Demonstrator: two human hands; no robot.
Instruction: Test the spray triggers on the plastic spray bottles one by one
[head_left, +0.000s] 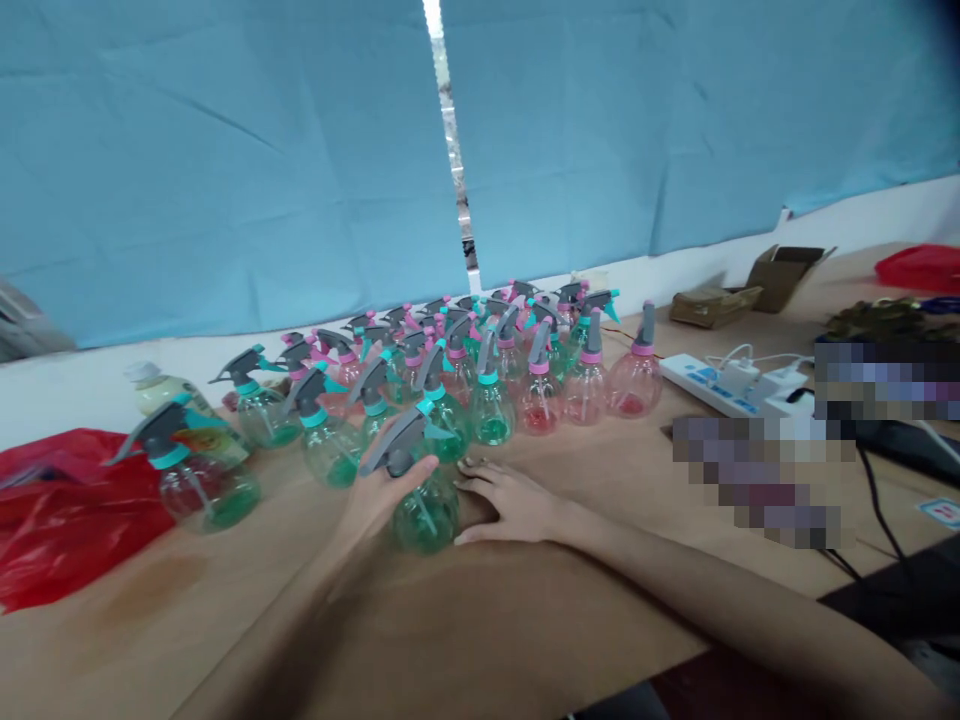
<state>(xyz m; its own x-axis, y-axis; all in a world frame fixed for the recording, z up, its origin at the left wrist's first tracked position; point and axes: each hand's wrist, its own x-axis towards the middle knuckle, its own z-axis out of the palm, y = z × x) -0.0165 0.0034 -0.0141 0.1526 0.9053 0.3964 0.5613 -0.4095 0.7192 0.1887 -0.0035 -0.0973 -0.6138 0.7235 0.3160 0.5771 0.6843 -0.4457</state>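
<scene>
My left hand (382, 495) is wrapped round a green spray bottle (424, 510) with a grey trigger head, which stands on the brown table (525, 620) in front of me. My right hand (510, 500) lies flat on the table just right of that bottle, fingers stretched towards it and touching its side. Behind them stands a crowd of several green (491, 410) and pink spray bottles (634, 375), all upright. One more green spray bottle (202, 475) stands apart at the left.
A red plastic bag (67, 510) lies at the left edge. A white power strip (731, 385) with cables sits at the right, with cardboard pieces (780, 275) behind it. A blue curtain (300, 150) hangs behind the table.
</scene>
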